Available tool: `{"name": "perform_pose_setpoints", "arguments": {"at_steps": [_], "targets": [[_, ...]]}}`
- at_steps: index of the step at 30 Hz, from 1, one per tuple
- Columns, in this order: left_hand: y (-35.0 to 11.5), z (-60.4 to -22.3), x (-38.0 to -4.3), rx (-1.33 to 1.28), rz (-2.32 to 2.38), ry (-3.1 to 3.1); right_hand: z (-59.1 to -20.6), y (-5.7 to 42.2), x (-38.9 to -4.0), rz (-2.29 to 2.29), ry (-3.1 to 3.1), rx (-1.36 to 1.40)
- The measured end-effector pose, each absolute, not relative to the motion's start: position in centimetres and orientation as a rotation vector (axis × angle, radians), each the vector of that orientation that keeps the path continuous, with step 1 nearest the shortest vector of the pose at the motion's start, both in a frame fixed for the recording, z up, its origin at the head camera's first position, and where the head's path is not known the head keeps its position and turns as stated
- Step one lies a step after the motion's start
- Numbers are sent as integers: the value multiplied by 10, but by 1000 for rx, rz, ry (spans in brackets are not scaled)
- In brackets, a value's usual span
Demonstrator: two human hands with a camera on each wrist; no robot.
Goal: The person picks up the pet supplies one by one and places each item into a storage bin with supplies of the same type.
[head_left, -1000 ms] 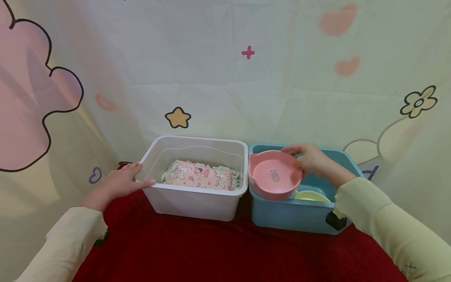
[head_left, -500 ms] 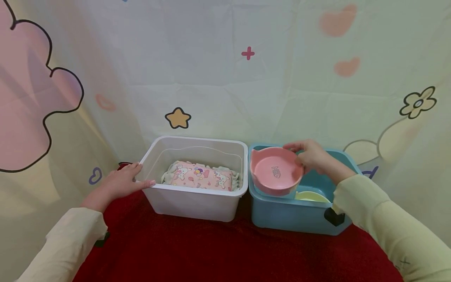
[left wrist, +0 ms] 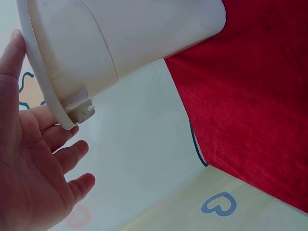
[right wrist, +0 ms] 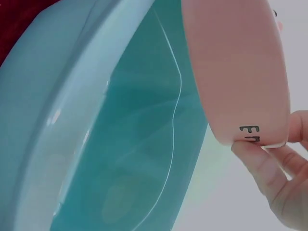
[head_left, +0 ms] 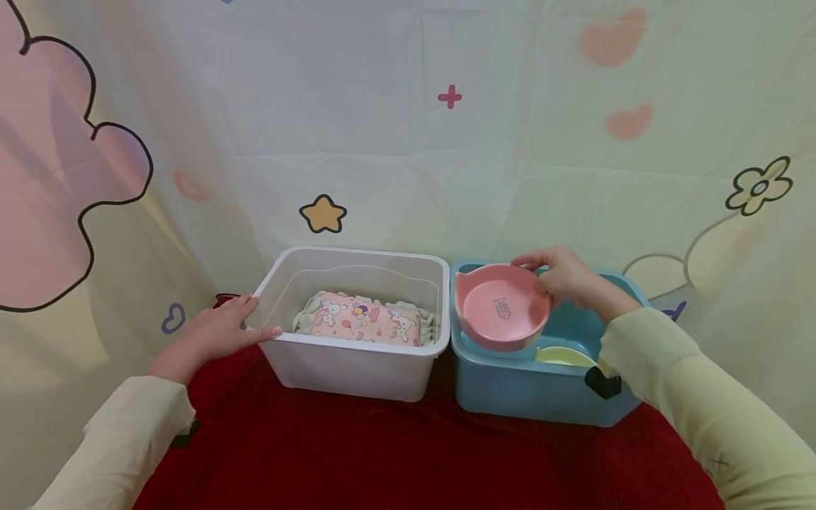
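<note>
My right hand (head_left: pixel 564 276) pinches the rim of a pink cat-eared bowl (head_left: pixel 500 304) with a fishbone print inside. The bowl hangs tilted over the left part of a blue bin (head_left: pixel 535 393). Dark lettering marks the bowl's outer wall (right wrist: pixel 236 72) in the right wrist view, fingertips right beside it. A pale yellow dish (head_left: pixel 564 356) shows inside the blue bin, partly hidden by its front wall. My left hand (head_left: pixel 210 336) rests at the left front corner of a white bin (head_left: pixel 353 372), thumb along the rim (left wrist: pixel 36 53), other fingers loosely spread.
In the white bin lies a pink rabbit-print cushion (head_left: pixel 366 319) with pale ruffled edges. Both bins stand side by side on red cloth (head_left: pixel 382 453). A printed curtain (head_left: pixel 395 127) hangs close behind them. A black object (head_left: pixel 602 382) sits below the right cuff.
My right hand has lifted the pink bowl slightly up and back, away from the blue bin's front rim. The left hand and white bin stay in place.
</note>
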State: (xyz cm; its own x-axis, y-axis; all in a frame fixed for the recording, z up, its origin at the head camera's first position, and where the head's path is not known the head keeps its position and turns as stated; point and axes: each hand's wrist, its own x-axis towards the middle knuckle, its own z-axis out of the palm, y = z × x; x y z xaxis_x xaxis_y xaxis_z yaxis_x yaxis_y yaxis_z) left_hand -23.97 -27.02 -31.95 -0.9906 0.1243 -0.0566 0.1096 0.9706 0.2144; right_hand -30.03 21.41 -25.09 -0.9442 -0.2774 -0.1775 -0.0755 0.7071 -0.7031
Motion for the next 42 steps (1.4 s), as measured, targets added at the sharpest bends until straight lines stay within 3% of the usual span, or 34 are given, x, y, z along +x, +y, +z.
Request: {"name": "perform_pose_setpoints", "arguments": {"at_steps": [42], "targets": [[-270, -317, -239, 160, 353, 3027, -256, 220, -325, -897, 2660, -427]]}}
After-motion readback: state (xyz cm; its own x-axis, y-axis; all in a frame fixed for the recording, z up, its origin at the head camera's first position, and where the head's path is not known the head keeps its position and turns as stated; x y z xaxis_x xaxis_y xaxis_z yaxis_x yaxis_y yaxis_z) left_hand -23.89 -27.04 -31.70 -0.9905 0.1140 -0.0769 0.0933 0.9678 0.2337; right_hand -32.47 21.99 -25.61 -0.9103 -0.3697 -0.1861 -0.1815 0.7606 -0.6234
